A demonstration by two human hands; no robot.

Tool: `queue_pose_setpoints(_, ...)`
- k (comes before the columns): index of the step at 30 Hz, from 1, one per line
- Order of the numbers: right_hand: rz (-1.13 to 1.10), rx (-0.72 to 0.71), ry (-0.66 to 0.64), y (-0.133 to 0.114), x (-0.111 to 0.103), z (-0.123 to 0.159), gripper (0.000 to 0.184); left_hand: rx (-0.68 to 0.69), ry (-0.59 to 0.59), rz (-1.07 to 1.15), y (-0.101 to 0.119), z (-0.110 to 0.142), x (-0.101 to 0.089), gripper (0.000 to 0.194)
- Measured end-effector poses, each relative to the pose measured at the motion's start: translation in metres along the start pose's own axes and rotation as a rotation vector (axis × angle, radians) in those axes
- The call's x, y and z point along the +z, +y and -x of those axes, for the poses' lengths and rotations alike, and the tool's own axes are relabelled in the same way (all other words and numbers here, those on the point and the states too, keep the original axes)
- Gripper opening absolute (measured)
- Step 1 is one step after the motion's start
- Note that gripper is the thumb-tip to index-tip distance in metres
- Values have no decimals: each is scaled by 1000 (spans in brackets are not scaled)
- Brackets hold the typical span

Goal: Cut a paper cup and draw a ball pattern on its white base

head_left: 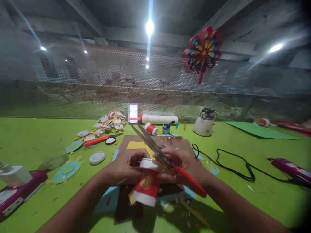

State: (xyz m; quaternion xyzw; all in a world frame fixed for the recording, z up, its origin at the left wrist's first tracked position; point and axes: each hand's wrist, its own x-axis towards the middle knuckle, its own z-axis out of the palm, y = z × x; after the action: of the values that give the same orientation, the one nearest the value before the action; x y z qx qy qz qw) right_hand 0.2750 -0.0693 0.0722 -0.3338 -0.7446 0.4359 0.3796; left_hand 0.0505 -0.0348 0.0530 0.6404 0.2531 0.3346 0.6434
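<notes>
My left hand (125, 165) is closed around a red paper cup (147, 184) with a white rim and a gold emblem, held tilted over the table. My right hand (181, 163) grips red-handled scissors (157, 152), whose long blades point up and away to the left. The scissors cross just above the cup's upper rim. Beneath both hands lie brown, yellow and blue paper sheets (155, 142).
On the green table (36, 139) lie a second pair of red scissors (99, 140), a heap of round discs (110, 121), blue paper rings (66, 171), a small red cup (151, 128), a white tube (159, 119), a white jug (204, 122), a black cable (233, 165) and magenta tools (290, 168). A paper pinwheel (202, 51) hangs on the mesh.
</notes>
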Motion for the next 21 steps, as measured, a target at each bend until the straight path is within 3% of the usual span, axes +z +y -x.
queue_pose_setpoints(3,15,97,34,-8,13,5,34,11,88,114,-8,-7,1,40)
queue_pose_setpoints(8,6,66,354,-13,14,6,36,22,280,224,-11,-14,7,44)
queue_pose_setpoints(12,-286,-4,590,0,12,-3,45,30,297,209,-13,-15,20,55)
queue_pose_setpoints(15,-440,29,631,0,15,-9,51,118,353,88,-14,-17,34,65)
queue_pose_setpoints(17,-395,91,648,-8,18,-11,52,177,425,30,-12,-17,40,66)
queue_pose_setpoints(21,-96,153,684,-24,22,-10,47,214,511,87,-4,-14,37,65)
